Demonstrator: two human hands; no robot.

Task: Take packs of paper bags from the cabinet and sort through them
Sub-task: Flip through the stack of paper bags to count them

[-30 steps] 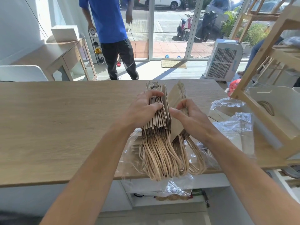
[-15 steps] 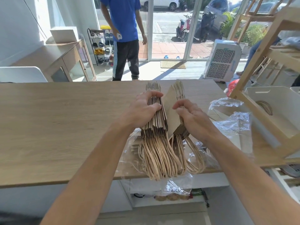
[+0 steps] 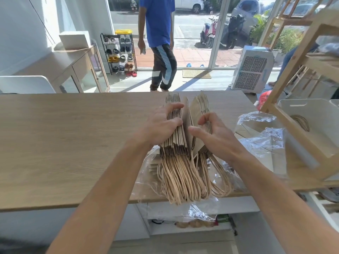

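Note:
A thick stack of brown paper bags [image 3: 175, 140] stands on edge on the wooden table [image 3: 64, 136], twisted paper handles [image 3: 180, 182] hanging over the front edge. My left hand [image 3: 162, 124] clamps the larger left part of the stack. My right hand [image 3: 212, 133] rests on the thinner right part [image 3: 202, 107], thumb pressed against one bag that leans in the gap. Clear plastic wrapping [image 3: 262, 142] lies under and right of the bags.
A wooden shelf frame [image 3: 293, 74] rises at the right with a white bin [image 3: 319, 121] inside. A person in a blue shirt [image 3: 159, 43] walks beyond the table near a shoe rack [image 3: 120, 54]. A white air cooler [image 3: 253, 70] stands by the glass door.
My right hand's fingers have loosened and shifted right, widening the gap between the two parts of the stack. The person in blue has walked to the right.

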